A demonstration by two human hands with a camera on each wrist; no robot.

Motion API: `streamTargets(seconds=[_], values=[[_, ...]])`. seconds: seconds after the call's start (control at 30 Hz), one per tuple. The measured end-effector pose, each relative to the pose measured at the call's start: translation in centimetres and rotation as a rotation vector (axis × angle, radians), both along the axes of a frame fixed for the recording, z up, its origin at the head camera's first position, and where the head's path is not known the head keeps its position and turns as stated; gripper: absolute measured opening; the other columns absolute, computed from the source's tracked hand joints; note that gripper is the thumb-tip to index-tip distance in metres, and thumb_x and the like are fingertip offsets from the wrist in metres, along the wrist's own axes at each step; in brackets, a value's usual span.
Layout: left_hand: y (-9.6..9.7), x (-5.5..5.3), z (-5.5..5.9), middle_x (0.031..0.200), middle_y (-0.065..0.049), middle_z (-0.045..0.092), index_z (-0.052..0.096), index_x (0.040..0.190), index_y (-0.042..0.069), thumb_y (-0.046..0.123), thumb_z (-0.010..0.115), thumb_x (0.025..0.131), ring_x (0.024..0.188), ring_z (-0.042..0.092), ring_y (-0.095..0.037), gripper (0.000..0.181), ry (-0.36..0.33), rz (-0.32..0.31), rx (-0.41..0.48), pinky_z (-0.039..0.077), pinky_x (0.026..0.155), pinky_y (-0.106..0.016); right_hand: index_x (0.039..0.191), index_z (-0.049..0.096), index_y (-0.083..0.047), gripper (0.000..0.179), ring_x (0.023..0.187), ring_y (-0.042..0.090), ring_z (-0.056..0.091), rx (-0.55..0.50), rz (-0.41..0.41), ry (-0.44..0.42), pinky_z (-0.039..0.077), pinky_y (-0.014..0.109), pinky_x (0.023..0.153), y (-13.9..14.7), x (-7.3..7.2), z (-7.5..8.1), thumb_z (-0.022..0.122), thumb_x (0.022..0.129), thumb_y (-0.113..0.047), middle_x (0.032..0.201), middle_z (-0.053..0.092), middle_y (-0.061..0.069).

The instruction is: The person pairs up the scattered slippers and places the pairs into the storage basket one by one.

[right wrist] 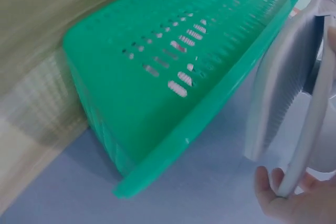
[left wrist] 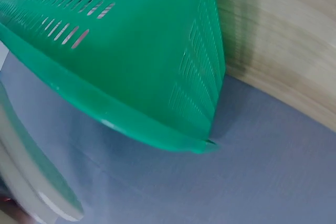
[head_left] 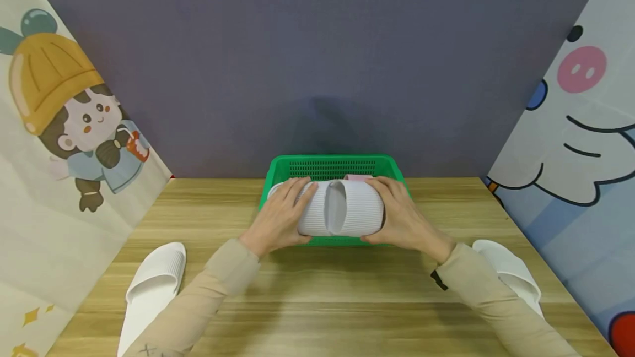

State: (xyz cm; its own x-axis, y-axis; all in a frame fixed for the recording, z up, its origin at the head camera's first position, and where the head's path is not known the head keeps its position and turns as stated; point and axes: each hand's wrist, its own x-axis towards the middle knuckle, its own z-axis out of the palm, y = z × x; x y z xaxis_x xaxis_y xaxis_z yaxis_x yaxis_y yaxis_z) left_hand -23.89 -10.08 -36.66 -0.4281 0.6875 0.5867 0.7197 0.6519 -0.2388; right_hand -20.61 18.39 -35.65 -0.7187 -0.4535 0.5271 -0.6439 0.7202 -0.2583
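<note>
A pair of white slippers (head_left: pixel 364 208) with ribbed straps is held over the front of a green basket (head_left: pixel 332 159). My left hand (head_left: pixel 280 211) grips them from the left, thumb below and fingers over the top. From the other side my right hand (head_left: pixel 404 214) grips them in the same way. In the right wrist view a ribbed slipper surface (right wrist: pixel 281 85) and a second slipper edge beside it stand close to the basket's rim. The left wrist view catches a slipper sole (left wrist: pixel 34 166) at its lower left. Something pink (head_left: pixel 358 177) shows inside the basket, mostly hidden behind the slippers.
One white slipper (head_left: pixel 155 285) lies at the left of the wooden table (head_left: pixel 317 313), partly behind my left sleeve. Another white slipper (head_left: pixel 511 271) lies at the right, partly covered by my right sleeve. A dark grey wall (head_left: pixel 317 59) rises behind the basket, with cartoon-printed panels on both sides.
</note>
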Motion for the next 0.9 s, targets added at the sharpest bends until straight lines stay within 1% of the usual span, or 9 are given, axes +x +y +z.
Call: streamTargets(seconds=[0.07,0.13,0.23,0.33,0.5,0.7,0.8,0.9], values=[[0.04,-0.08,-0.06,0.131,-0.017,0.044,0.037,0.135,0.004,0.055,0.081,0.046,0.12,0.042,-0.031,0.111,0.016,-0.006,0.001,0.036,0.104,-0.04,0.139,0.029,-0.008,0.111,0.119,0.035,0.036,0.035,-0.009,0.004,0.044,0.052,0.087,-0.04,0.02,0.13,0.085,0.05,-0.044,0.133,0.036,0.019],[0.05,-0.11,-0.14,0.129,-0.017,0.045,0.039,0.134,0.005,0.055,0.08,0.046,0.118,0.044,-0.031,0.109,0.035,-0.017,0.008,0.038,0.103,-0.04,0.139,0.028,-0.007,0.112,0.121,0.036,0.036,0.085,-0.019,0.027,0.043,0.053,0.089,-0.11,0.03,0.3,0.085,0.05,-0.045,0.134,0.036,0.018],[0.07,-0.12,-0.23,0.128,-0.017,0.046,0.039,0.133,0.005,0.056,0.079,0.046,0.116,0.045,-0.031,0.108,0.064,-0.034,0.015,0.04,0.101,-0.041,0.14,0.026,-0.007,0.117,0.121,0.037,0.037,0.164,-0.035,0.077,0.044,0.055,0.086,-0.2,0.11,0.49,0.084,0.048,-0.05,0.136,0.035,0.017],[0.09,-0.1,-0.23,0.127,-0.017,0.047,0.039,0.133,0.005,0.057,0.078,0.046,0.116,0.046,-0.031,0.108,0.092,-0.043,0.017,0.04,0.101,-0.041,0.141,0.025,-0.009,0.121,0.121,0.036,0.037,0.2,-0.04,0.117,0.046,0.055,0.081,-0.28,0.21,0.6,0.085,0.046,-0.051,0.137,0.036,0.016],[0.21,0.03,0.09,0.126,-0.018,0.048,0.04,0.131,0.004,0.058,0.077,0.045,0.114,0.048,-0.032,0.108,0.124,-0.039,0.022,0.041,0.1,-0.041,0.142,0.026,-0.012,0.119,0.121,0.035,0.036,0.181,-0.031,0.129,0.045,0.053,0.079,-0.4,0.22,0.82,0.085,0.046,-0.049,0.134,0.037,0.013],[0.6,0.3,0.6,0.125,-0.018,0.049,0.042,0.132,0.005,0.057,0.076,0.045,0.113,0.049,-0.032,0.107,0.131,-0.047,0.017,0.042,0.099,-0.041,0.14,0.028,-0.008,0.118,0.12,0.037,0.036,0.162,-0.013,0.135,0.044,0.055,0.081,-0.37,0.36,0.96,0.086,0.045,-0.047,0.133,0.037,0.016],[0.8,0.42,0.67,0.123,-0.018,0.05,0.043,0.131,0.004,0.057,0.076,0.045,0.111,0.05,-0.032,0.106,0.15,-0.05,0.016,0.043,0.098,-0.04,0.14,0.028,-0.008,0.117,0.12,0.037,0.036,0.16,-0.003,0.141,0.044,0.054,0.081,-0.4,0.38,1.02,0.086,0.045,-0.046,0.133,0.037,0.016],[0.95,0.47,0.64,0.122,-0.018,0.051,0.045,0.129,0.003,0.058,0.075,0.045,0.109,0.051,-0.032,0.105,0.174,-0.045,0.011,0.044,0.097,-0.04,0.14,0.026,-0.009,0.117,0.119,0.037,0.037,0.17,-0.002,0.148,0.044,0.053,0.078,-0.47,0.4,1.03,0.086,0.046,-0.047,0.133,0.036,0.017]])
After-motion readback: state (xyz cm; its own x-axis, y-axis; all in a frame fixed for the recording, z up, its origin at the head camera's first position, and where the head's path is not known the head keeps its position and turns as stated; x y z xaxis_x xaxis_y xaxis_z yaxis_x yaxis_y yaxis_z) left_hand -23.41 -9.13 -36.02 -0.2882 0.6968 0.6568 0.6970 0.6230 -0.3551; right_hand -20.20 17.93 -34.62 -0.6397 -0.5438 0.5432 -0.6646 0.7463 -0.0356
